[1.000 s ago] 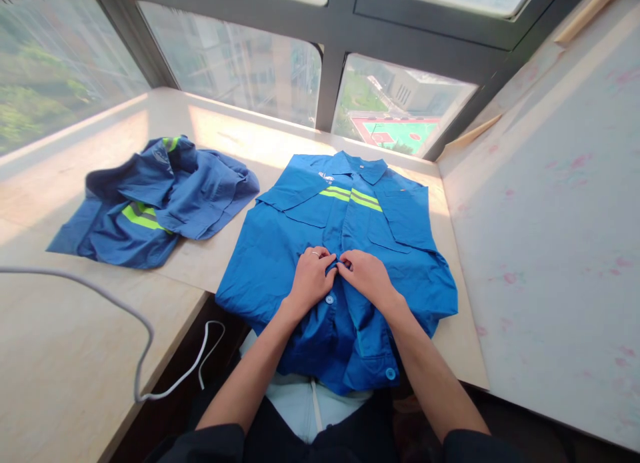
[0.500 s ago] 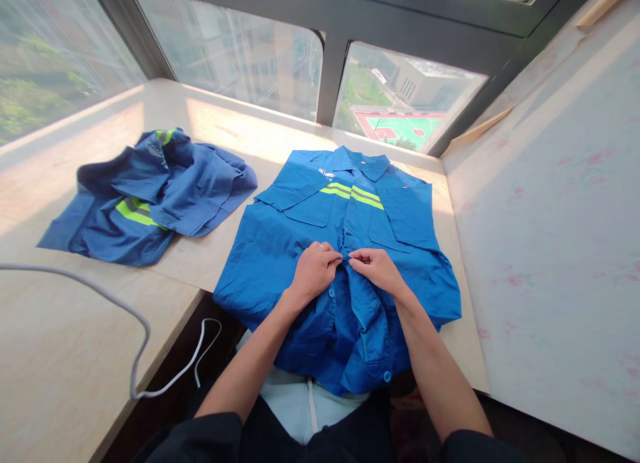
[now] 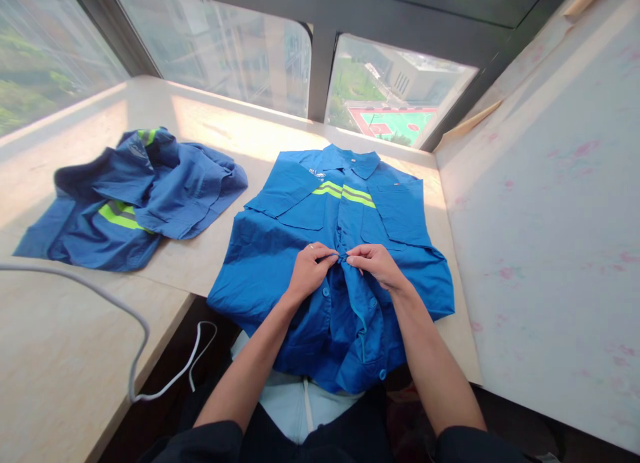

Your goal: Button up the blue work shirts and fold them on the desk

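A blue work jacket point(image 3: 270, 269) with yellow-green and grey reflective strips lies face up, collar toward the window, its lower edge hanging over the ledge toward me. My left hand point(image 3: 313, 268) pinches one front edge of the jacket at mid-length. Close beside it, my right hand point(image 3: 377, 263) pinches the other front edge, the fingertips of both hands nearly touching. The bit of cloth between them is mostly hidden by the fingers. Below the hands the front hangs apart, with a blue button point(image 3: 326, 292) on the left edge and another button point(image 3: 383, 374) near the right hem.
A second blue garment point(image 3: 175, 189) with reflective strips lies crumpled on the pale ledge point(image 3: 165, 283) to the left. A white cable point(image 3: 135, 343) loops over the ledge's front edge. A flower-patterned wall point(image 3: 540, 249) bounds the right side, and windows point(image 3: 225, 56) stand behind.
The view has shifted slightly, so the scene sits a little further left. Both hands stay pinched at the same spot on the jacket front, with only small finger movement.
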Tool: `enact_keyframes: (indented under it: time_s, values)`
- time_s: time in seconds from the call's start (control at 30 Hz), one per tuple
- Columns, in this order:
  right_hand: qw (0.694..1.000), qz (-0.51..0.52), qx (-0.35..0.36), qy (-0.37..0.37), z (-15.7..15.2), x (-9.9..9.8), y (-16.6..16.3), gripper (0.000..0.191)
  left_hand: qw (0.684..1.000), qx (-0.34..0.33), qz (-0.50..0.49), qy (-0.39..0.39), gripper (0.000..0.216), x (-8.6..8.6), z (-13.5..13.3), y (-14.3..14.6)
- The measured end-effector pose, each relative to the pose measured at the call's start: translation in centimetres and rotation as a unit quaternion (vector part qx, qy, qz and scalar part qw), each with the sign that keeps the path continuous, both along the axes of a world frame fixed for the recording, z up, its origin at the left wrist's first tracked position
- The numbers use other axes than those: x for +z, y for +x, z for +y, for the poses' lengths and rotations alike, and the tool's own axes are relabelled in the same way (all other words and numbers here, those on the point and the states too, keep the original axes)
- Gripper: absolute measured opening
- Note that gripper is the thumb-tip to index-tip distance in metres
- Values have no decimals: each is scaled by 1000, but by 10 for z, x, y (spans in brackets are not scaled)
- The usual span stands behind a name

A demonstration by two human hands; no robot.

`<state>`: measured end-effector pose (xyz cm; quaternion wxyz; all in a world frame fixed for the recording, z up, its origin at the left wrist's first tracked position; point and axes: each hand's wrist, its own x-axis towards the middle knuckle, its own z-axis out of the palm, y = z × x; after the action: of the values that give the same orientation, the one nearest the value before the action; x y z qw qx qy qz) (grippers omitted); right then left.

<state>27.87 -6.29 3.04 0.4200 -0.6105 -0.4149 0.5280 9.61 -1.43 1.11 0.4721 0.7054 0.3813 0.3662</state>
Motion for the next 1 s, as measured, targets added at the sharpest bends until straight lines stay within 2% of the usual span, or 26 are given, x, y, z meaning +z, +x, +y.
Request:
enact_keyframes:
  time_s: [0.17, 0.3, 0.43, 0.53, 0.63, 0.73, 0.83, 1.0]
  values:
    - [998, 61, -5, -21, 1, -3, 0, 34, 997, -18, -45, -55, 14, 2, 2, -3]
    - [998, 67, -17, -12, 0, -6, -3, 36, 994, -24, -58, -93, 14, 3, 5, -6]
    - [999, 23, -25, 26, 0, -10, -8, 35, 994, -7, -40, -102, 14, 4, 5, -4]
    - [994, -36, -31, 98, -1, -10, -12, 30, 997, 35, -14, -68, 12, 4, 0, 0]
    - [969, -144, -30, 197, -4, -6, -15, 22, 998, 67, -5, -13, 10, 3, -6, 2]
    - [931, -259, 10, 258, -8, -1, -17, 19, 997, 70, -13, 16, 10, 1, -9, 2]
    - [903, -322, 31, 282, -11, 1, -18, 24, 997, 71, -16, 11, 11, -1, -9, 1]
    - [875, -381, 51, 294, -11, -1, -16, 27, 997, 78, -16, 8, 11, -1, -8, 1]
